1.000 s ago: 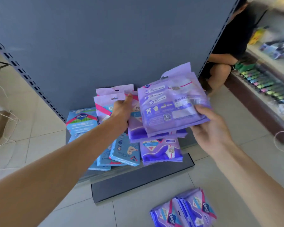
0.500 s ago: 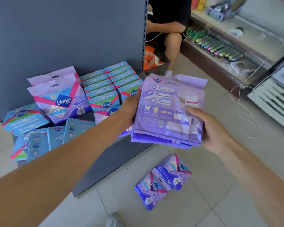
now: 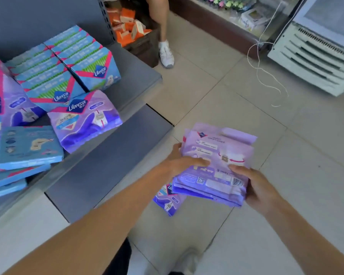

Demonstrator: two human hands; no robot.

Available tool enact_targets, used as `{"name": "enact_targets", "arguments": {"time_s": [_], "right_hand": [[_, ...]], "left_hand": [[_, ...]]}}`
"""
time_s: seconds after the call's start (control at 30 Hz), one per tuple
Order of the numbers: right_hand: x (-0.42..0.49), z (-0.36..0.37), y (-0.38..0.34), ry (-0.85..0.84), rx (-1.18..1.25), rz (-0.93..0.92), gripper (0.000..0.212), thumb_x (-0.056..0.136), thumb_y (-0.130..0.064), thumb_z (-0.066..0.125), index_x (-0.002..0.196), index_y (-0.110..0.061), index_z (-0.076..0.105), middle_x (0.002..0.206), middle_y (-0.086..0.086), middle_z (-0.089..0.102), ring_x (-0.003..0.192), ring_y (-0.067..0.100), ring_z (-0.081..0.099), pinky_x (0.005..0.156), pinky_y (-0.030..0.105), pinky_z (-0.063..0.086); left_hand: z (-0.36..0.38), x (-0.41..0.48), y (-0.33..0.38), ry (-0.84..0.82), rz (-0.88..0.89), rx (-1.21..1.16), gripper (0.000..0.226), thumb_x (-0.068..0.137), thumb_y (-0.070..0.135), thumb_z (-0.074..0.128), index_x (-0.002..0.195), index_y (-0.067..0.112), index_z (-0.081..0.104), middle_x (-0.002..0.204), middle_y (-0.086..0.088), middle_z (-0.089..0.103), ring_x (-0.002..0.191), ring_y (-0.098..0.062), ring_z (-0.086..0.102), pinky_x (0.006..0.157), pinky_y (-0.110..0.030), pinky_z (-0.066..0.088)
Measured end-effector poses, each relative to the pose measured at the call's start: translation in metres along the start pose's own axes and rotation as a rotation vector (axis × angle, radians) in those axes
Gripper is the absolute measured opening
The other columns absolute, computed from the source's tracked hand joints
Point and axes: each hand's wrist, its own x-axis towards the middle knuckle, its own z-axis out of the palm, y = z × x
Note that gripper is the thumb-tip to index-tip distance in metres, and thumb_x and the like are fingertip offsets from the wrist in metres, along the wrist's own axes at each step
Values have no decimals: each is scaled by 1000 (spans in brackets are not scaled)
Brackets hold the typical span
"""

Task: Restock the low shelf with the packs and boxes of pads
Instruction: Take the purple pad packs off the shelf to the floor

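Note:
A stack of purple pad packs (image 3: 216,167) hangs low over the tiled floor, back side up. My left hand (image 3: 182,162) grips its left edge and my right hand (image 3: 256,187) grips its right edge. Beneath the stack, more purple packs (image 3: 167,199) lie on the floor, mostly hidden. The low grey shelf (image 3: 131,80) at the left holds rows of blue Libresse boxes (image 3: 68,62), a purple pack (image 3: 85,120) lying at its front, flat blue packs (image 3: 28,147) and another purple pack (image 3: 6,104) at the far left.
Another person's leg and white shoe (image 3: 166,53) stand beside the shelf's right end, next to a crate of orange boxes (image 3: 129,28). A loose white cord (image 3: 266,76) trails on the floor by a white vented unit (image 3: 314,60). A dark shelf base plate (image 3: 107,165) juts forward.
My view has swung right and down. Both hands have brought the purple stack away from the shelf and lowered it toward the packs on the floor.

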Motion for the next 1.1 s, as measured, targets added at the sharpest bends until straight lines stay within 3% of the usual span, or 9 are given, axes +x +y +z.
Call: {"name": "enact_targets", "arguments": {"time_s": [0.07, 0.13, 0.23, 0.33, 0.5, 0.57, 0.73, 1.1], "right_hand": [[15, -6, 32, 37, 35, 8, 62, 62, -9, 73, 122, -4, 60, 120, 18, 66, 104, 35, 65, 88, 43, 55], [32, -6, 63, 60, 77, 15, 58, 61, -7, 68, 119, -4, 62, 112, 16, 69, 93, 32, 68, 78, 38, 58], [61, -3, 115, 89, 126, 63, 55, 60, -5, 66, 115, -4, 63, 101, 15, 70, 83, 29, 69, 71, 35, 58], [97, -5, 172, 128, 162, 150, 63, 57, -4, 68, 120, -1, 61, 109, 19, 68, 95, 36, 66, 83, 41, 54], [158, -3, 244, 204, 148, 184, 67, 55, -13, 75, 121, -6, 62, 114, 17, 69, 104, 38, 66, 90, 48, 50], [183, -4, 269, 173, 179, 165, 59, 65, -13, 74, 123, -8, 61, 116, 16, 69, 105, 38, 66, 93, 51, 51], [237, -4, 309, 252, 176, 122, 57, 61, -17, 78, 117, -13, 65, 109, 11, 72, 98, 33, 69, 90, 50, 54], [269, -18, 335, 274, 123, 129, 56, 60, -11, 79, 114, -13, 64, 106, 11, 73, 95, 33, 70, 87, 47, 56]], "left_hand": [[-4, 17, -32, 62, -44, 46, 110, 45, 36, 93, 131, 16, 27, 117, -1, 62, 100, -16, 64, 87, -31, 52], [-11, 35, -62, 99, -52, 95, 86, 54, 32, 92, 120, 13, 38, 111, -1, 61, 95, -12, 62, 72, -23, 48], [-25, 67, -115, 132, -83, 125, 79, 50, 31, 94, 113, 17, 47, 110, -3, 65, 97, -14, 66, 82, -27, 52], [-42, 95, -161, 148, -144, 172, 84, 47, 33, 93, 115, 18, 48, 113, -2, 64, 98, -15, 66, 87, -28, 53], [-64, 144, -216, 171, -161, 262, 65, 64, 20, 87, 113, 13, 46, 111, -1, 62, 89, -11, 62, 63, -10, 48], [-71, 167, -235, 193, -150, 323, 63, 66, 22, 86, 113, 14, 44, 113, -1, 61, 93, -12, 61, 70, -16, 46], [-87, 220, -269, 179, -139, 405, 67, 65, 27, 86, 118, 14, 46, 118, -2, 60, 102, -15, 62, 84, -26, 49], [-85, 252, -291, 168, -159, 474, 67, 59, 31, 87, 110, 19, 45, 112, 0, 61, 98, -17, 64, 87, -34, 54]]}}
